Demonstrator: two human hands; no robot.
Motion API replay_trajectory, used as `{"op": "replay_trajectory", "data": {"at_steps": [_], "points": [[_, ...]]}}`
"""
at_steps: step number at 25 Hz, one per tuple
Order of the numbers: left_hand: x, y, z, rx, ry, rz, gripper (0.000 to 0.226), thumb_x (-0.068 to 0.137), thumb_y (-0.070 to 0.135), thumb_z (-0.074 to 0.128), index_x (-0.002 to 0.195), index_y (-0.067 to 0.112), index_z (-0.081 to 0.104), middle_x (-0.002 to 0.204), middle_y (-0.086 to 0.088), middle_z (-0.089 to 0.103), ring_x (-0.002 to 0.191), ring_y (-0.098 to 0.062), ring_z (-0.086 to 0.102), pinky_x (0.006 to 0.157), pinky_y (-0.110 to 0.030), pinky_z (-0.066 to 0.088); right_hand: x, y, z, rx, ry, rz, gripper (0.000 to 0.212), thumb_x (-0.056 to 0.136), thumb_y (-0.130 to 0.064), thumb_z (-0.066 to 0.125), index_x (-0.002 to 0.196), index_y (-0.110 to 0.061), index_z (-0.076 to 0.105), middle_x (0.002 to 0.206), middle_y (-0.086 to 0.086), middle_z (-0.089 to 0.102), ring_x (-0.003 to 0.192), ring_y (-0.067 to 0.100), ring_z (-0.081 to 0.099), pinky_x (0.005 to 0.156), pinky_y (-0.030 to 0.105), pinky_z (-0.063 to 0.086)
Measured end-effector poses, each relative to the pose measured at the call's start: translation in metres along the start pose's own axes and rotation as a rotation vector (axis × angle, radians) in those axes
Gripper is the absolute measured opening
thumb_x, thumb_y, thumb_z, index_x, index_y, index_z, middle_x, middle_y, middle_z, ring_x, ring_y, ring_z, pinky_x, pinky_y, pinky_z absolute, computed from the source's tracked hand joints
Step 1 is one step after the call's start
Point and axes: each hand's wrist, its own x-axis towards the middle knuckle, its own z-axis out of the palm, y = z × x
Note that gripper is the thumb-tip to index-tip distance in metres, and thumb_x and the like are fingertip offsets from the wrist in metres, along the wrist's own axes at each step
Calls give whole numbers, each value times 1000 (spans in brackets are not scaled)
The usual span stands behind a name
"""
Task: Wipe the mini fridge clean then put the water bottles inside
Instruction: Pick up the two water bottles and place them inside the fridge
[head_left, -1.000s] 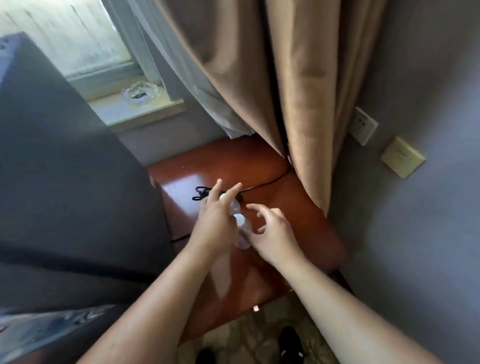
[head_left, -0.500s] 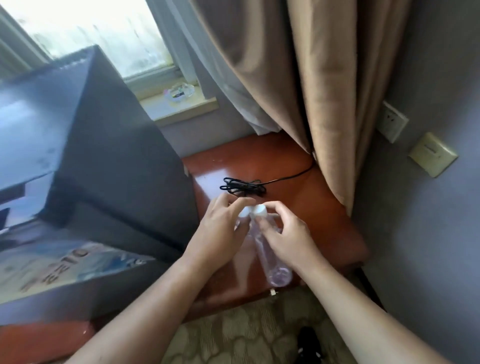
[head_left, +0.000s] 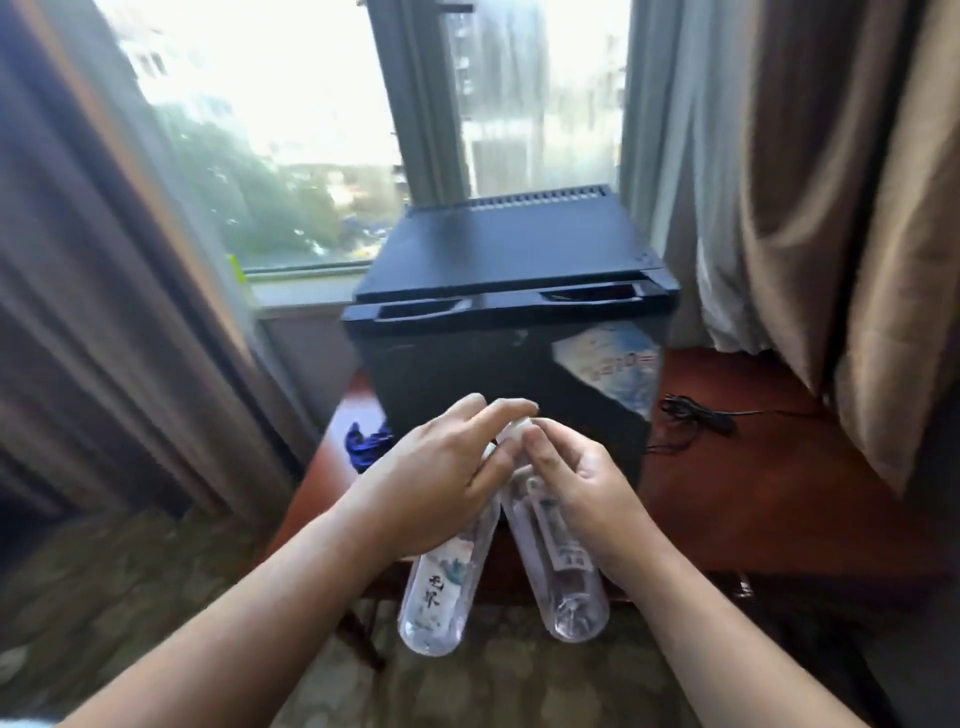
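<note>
A black mini fridge (head_left: 511, 312) stands on a red-brown wooden table (head_left: 753, 493) before the window, its door closed and a pale sticker on the door's right side. I hold two clear water bottles in the air in front of it, necks up and bases tilted toward me. My left hand (head_left: 436, 493) grips the left bottle (head_left: 441, 597), which has a white label. My right hand (head_left: 576, 493) grips the right bottle (head_left: 566, 577). The two caps meet between my fingertips.
A blue cloth (head_left: 366, 441) lies on the table left of the fridge. A black power cord (head_left: 696, 415) trails on the table to the right. Brown curtains (head_left: 831, 234) hang on both sides. Patterned carpet (head_left: 156, 582) lies below.
The view swung from the table's right end to face the fridge front. My hands closed on the two bottles there and lifted them in front of the fridge door.
</note>
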Motion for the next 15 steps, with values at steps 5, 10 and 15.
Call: {"op": "replay_trajectory", "data": {"at_steps": [5,10,15], "points": [[-53,-59,-75,-45,6,-57,38,102,52,39,128,31,57,117,17,62,106,0,60,97,-27,50,15,-29,103,7,-76,33,37,104,-37,48,119,-13,71,110,15,76,101,31,74,86,44,60],[-50,-116,-103,-57,22,-117,27,103,47,50,125,33,58,104,22,60,97,0,61,88,-24,49,64,-27,129,-264,-32,-20,26,100,-43,58,114,-28,73,108,-7,77,104,4,72,97,38,57],[-27,-177,-112,4,40,-213,32,101,44,55,131,31,57,103,25,55,92,0,60,92,-28,50,156,-45,112,-646,129,-255,20,99,-24,60,113,-24,73,115,-13,72,108,0,64,99,18,48]]}}
